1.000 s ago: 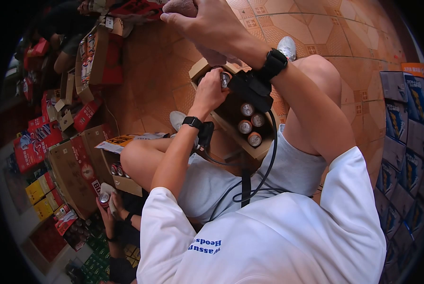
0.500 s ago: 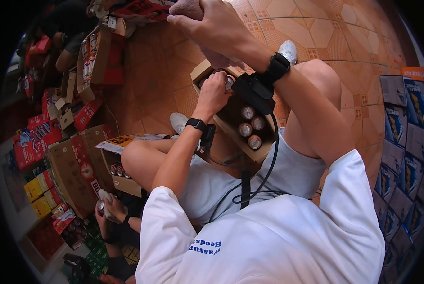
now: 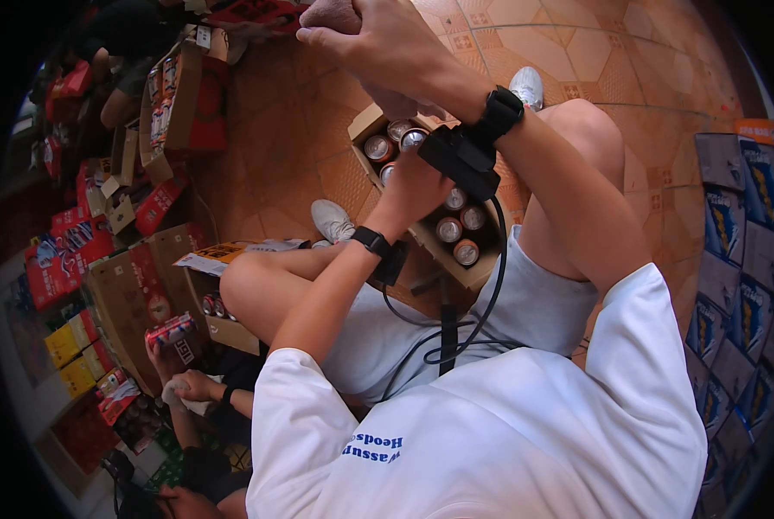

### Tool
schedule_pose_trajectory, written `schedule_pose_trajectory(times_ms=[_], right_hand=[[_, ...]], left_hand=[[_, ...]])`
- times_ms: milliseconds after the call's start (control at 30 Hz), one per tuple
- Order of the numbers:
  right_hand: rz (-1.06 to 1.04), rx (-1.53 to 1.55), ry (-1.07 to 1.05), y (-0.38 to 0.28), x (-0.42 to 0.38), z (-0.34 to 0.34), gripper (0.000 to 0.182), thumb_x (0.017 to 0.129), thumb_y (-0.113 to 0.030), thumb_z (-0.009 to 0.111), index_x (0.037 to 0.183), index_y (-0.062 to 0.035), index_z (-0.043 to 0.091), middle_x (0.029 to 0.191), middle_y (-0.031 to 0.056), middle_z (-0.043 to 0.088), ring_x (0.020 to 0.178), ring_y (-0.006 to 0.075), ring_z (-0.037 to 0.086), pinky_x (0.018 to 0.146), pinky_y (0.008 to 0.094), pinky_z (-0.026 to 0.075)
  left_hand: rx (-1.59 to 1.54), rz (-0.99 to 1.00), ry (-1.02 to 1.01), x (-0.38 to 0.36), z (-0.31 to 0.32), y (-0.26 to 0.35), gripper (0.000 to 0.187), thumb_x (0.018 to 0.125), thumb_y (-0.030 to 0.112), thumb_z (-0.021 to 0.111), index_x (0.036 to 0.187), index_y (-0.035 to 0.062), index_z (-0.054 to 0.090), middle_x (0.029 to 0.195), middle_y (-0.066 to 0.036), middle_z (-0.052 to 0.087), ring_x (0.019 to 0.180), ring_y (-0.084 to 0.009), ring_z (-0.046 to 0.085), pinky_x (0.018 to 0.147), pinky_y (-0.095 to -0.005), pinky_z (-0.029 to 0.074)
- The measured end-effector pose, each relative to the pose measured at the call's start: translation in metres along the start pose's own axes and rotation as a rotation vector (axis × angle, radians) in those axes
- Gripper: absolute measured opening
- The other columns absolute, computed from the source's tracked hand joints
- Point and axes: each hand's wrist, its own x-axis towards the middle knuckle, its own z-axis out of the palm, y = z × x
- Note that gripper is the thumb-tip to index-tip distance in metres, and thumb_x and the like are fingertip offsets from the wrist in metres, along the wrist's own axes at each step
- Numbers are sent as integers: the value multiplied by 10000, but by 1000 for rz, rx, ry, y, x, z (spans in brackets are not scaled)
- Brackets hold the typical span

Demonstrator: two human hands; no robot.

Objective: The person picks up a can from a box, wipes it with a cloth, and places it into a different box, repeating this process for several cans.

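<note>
A cardboard box [image 3: 371, 118] stands between my legs with cans in both ends. Several silver-topped cans [image 3: 380, 148] fill its far end, and several orange-sided cans [image 3: 449, 229] stand in the near end. My left hand [image 3: 417, 186] reaches over the middle of the box, close to the far cans. Its fingers are hidden behind the black device [image 3: 460, 163] strapped at my right wrist. Beyond the box's far edge, my right hand [image 3: 396, 48] is raised and closed round a pinkish-grey cloth [image 3: 331, 16], part of which hangs below the palm.
A black cable [image 3: 495, 277] loops down across my lap. At left, another person's hands [image 3: 198, 386] hold a red can [image 3: 171, 329] and a white cloth beside a tall carton [image 3: 132, 294]. Stacked blue-and-grey cases [image 3: 733, 259] line the right side.
My left hand has moved from the far cans toward the middle of the box, uncovering them. My right hand stays nearly still. The other person's hand has lifted a red can.
</note>
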Motion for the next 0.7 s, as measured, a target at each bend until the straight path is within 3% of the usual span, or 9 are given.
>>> schedule_pose_trajectory(times_ms=[100, 233, 300, 333, 400, 433, 500, 600, 700], right_hand=[[186, 100, -68, -11, -2, -1, 251, 956, -255, 646, 936, -6, 664, 793, 186, 683, 826, 355, 675, 1081, 447, 404], [42, -28, -8, -6, -6, 4, 240, 954, -254, 646, 929, -16, 652, 801, 194, 691, 845, 380, 683, 1065, 458, 421], [4, -44, -46, -1, -5, 6, 225, 949, -246, 646, 962, -21, 645, 806, 211, 694, 827, 398, 690, 895, 475, 521], [8, -49, -39, -3, -4, 4, 225, 949, -246, 646, 962, -21, 645, 806, 211, 694, 827, 398, 690, 895, 475, 521], [135, 16, -14, -7, -6, 3, 219, 935, -233, 649, 983, -19, 639, 820, 239, 700, 814, 423, 695, 769, 502, 548], [140, 17, -12, -4, -8, 5, 219, 935, -233, 649, 983, -19, 639, 820, 239, 700, 814, 423, 695, 769, 502, 548], [106, -136, -23, 4, -9, 10, 296, 897, -336, 689, 1053, -95, 758, 841, 162, 745, 823, 316, 742, 792, 415, 579], [126, -83, -25, 5, -10, 7, 295, 883, -358, 690, 1040, -117, 757, 869, 204, 738, 870, 398, 719, 860, 457, 563], [136, -79, -2, 3, -10, 6, 292, 878, -353, 697, 1022, -104, 745, 863, 191, 743, 864, 380, 727, 845, 451, 567]], left_hand=[[-214, 43, -364, -33, 37, 14, 124, 836, 133, 649, 922, 49, 679, 864, -148, 701, 817, -345, 703, 671, -460, 564], [-84, 32, -638, -83, 80, 34, 80, 851, 128, 639, 871, 70, 690, 784, -117, 699, 755, -314, 712, 623, -434, 567], [54, -87, -748, -96, 102, 33, 102, 863, 143, 639, 920, 83, 697, 880, -124, 719, 863, -284, 722, 690, -431, 546], [53, -79, -751, -98, 112, 33, 102, 863, 143, 639, 920, 83, 697, 880, -124, 719, 863, -284, 722, 690, -431, 546], [585, -317, -777, -104, 128, 36, 186, 882, 205, 653, 1021, 97, 712, 1031, -110, 729, 1010, -259, 698, 819, -411, 490], [583, -315, -781, -107, 132, 35, 186, 882, 205, 653, 1021, 97, 712, 1031, -110, 729, 1010, -259, 698, 819, -411, 490], [463, -434, -926, -104, 140, 26, 318, 872, 306, 693, 1119, 106, 713, 1134, -104, 712, 1102, -258, 660, 908, -393, 419], [348, -457, -900, -107, 156, 13, 430, 824, 407, 749, 1143, 121, 717, 1112, -79, 718, 1089, -250, 670, 924, -387, 422], [343, -371, -979, -98, 145, 16, 489, 764, 456, 795, 1127, 136, 724, 1085, -59, 719, 1095, -238, 671, 926, -388, 435]])
